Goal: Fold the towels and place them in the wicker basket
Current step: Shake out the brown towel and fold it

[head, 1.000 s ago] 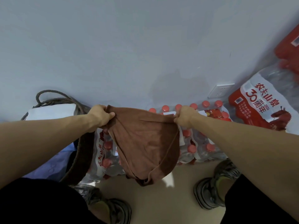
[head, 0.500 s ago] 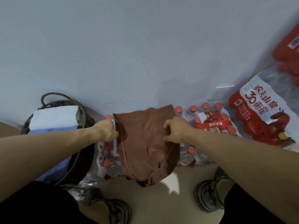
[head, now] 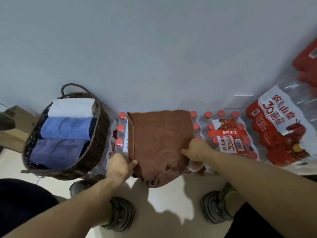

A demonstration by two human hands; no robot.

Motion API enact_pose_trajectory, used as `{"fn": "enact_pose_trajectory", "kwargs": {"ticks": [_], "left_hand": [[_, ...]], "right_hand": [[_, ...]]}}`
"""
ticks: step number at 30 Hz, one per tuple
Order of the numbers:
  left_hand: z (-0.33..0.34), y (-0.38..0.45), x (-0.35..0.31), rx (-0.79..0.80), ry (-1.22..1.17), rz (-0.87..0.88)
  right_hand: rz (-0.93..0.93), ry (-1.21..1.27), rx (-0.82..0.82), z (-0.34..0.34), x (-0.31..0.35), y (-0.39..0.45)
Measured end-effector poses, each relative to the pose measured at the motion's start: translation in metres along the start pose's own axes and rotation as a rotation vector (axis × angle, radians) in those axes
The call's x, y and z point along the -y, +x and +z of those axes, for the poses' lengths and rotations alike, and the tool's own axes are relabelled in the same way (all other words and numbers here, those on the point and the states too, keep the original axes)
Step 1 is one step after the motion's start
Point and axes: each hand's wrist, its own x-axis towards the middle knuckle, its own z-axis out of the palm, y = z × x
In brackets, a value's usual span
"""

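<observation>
**Brown towel laid on the water packs, basket to our left**

Our left hand [head: 120, 164] pinches the brown towel [head: 159, 143] at its near-left edge; our right hand [head: 195, 149] grips its near-right edge. It lies across the bottled-water packs [head: 228, 134], long axis running away from us. The wicker basket [head: 101, 134] sits just left, nearer our left hand. Labels read 农夫山泉, 30周年.

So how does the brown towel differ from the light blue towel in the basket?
The brown towel lies on the packs of water bottles, outside the wicker basket; the light blue towel is inside it. The brown one is loosely folded and held by both hands, left and right; the blue one is neatly folded, untouched.
</observation>
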Motion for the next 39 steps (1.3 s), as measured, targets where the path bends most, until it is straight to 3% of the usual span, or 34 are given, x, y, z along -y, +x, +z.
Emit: {"fn": "enact_pose_trajectory", "kwargs": {"ticks": [3,7,16,24,28,31,33,35,37,39], "left_hand": [[0.001,-0.002,0.006,-0.122,-0.174,-0.098],[-0.005,-0.002,0.011,-0.163,-0.188,-0.112],[-0.016,0.015,0.019,-0.234,-0.435,-0.213],[-0.039,0.027,-0.003,-0.154,-0.239,0.026],[-0.059,0.035,-0.019,-0.202,-0.643,0.011],[-0.064,0.032,-0.022,-0.059,-1.027,0.018],[-0.058,0.026,-0.02,0.008,-0.933,0.119],[-0.043,0.019,-0.016,-0.035,-0.608,0.172],[-0.026,0.013,-0.009,-0.116,-0.32,0.111],[-0.012,0.005,-0.001,-0.054,-0.194,0.007]], "right_hand": [[0.065,0.086,0.032,-0.005,0.0,-0.004],[0.201,0.228,0.036,-0.016,-0.003,-0.009],[0.32,0.348,-0.15,-0.027,-0.016,-0.009],[0.254,0.615,-0.258,-0.049,-0.004,0.005],[0.224,0.65,-0.427,-0.071,-0.002,0.013],[0.162,0.753,-0.584,-0.071,0.006,0.007],[0.06,0.633,-0.563,-0.059,0.016,-0.001],[-0.002,0.37,-0.403,-0.037,0.022,-0.005],[0.007,0.173,-0.219,-0.007,0.023,-0.006],[0.022,0.097,-0.134,0.018,0.018,-0.01]]}}
